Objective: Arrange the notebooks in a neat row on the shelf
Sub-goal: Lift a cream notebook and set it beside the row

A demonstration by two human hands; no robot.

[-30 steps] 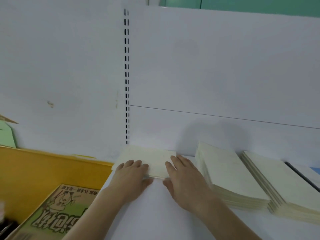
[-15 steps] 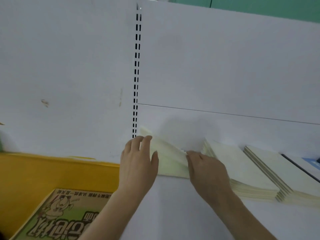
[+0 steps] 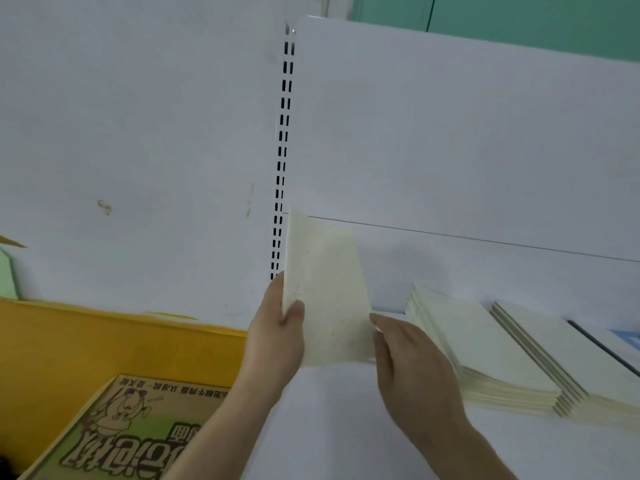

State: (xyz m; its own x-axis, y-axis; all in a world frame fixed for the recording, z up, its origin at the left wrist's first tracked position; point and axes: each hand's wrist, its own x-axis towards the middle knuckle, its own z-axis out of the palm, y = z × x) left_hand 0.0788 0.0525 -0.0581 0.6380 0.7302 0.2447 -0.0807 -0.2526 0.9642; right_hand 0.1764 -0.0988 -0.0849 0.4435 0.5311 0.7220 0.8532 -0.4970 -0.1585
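A thin cream notebook stack stands tilted up on its lower edge on the white shelf, by the slotted upright. My left hand grips its left edge, thumb across the front. My right hand touches its lower right corner with the fingertips; how the fingers lie behind it is hidden. Two more cream notebook stacks lie flat to the right: a near stack and a farther stack.
A yellow bin at the left holds a green printed cardboard box. The slotted upright and white back panel rise behind the shelf. A dark-edged item lies at the far right.
The notebook stack lay flat under both hands a second ago. It has been swung up onto its edge, and my left hand has shifted to gripping its left side.
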